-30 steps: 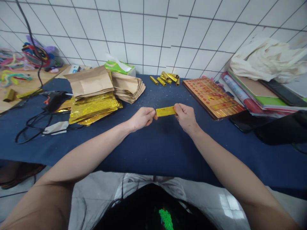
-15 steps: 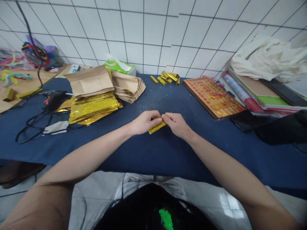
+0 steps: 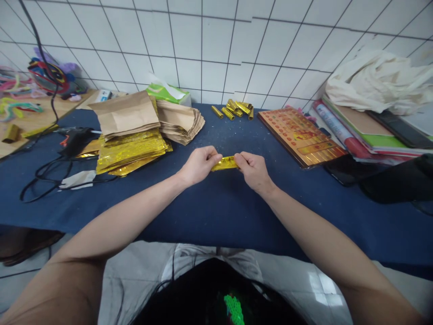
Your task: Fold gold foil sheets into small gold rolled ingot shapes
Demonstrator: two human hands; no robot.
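Between my two hands is a narrow folded strip of gold foil paper (image 3: 225,163), held level just over the blue cloth. My left hand (image 3: 202,165) pinches its left end between thumb and fingers. The other end is gripped by my right hand (image 3: 252,169), thumb on top. Fingers partly cover both ends. Beyond my hands, near the wall, lies a small pile of gold paper rolls (image 3: 237,108). To the left, a stack of gold foil sheets (image 3: 130,151) sits under brown paper (image 3: 126,115).
A black glue gun (image 3: 76,141) with a looped cable lies at the left, beside a white scrap (image 3: 78,179). A patterned gold-orange box (image 3: 301,135) rests at the right, near folders (image 3: 368,131) topped by a cream cloth bag (image 3: 379,83). A green tissue pack (image 3: 169,92) stands at the back.
Both hands have risen slightly away from me and moved apart. The gold strip has turned from slanted to nearly level, and more of it shows between my fingers.
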